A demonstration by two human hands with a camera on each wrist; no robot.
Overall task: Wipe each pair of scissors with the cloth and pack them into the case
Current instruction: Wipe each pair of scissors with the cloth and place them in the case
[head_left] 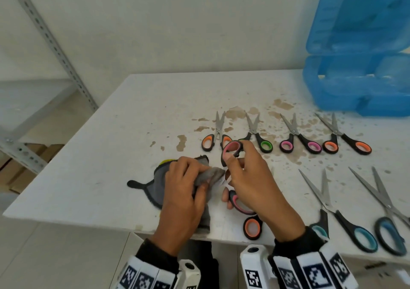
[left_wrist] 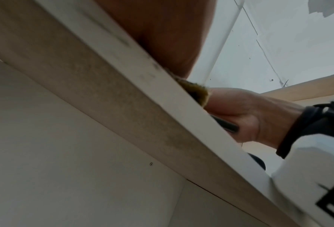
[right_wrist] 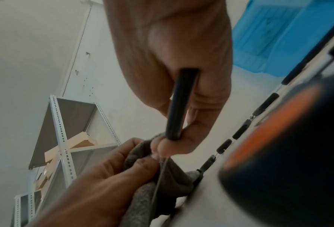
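My right hand (head_left: 233, 178) grips a pair of pink-handled scissors (head_left: 231, 152) by the handles, just above the table's front edge. My left hand (head_left: 200, 179) pinches a grey cloth (head_left: 210, 174) around the blades, which are mostly hidden inside it. In the right wrist view a thin blade (right_wrist: 159, 178) runs into the cloth (right_wrist: 168, 173) between the left hand's fingers (right_wrist: 135, 167), and the black handle (right_wrist: 181, 104) sits in my right hand. The open blue case (head_left: 355, 82) stands at the back right.
Several scissors lie in a row beyond my hands: orange (head_left: 214, 137), green (head_left: 258, 137), pink (head_left: 299, 140), orange (head_left: 342, 140). Two large blue-handled pairs (head_left: 346, 217) lie front right. An orange handle (head_left: 253, 227) lies under my right wrist. The white table (head_left: 111, 144) is stained; metal shelving (head_left: 51, 45) stands left.
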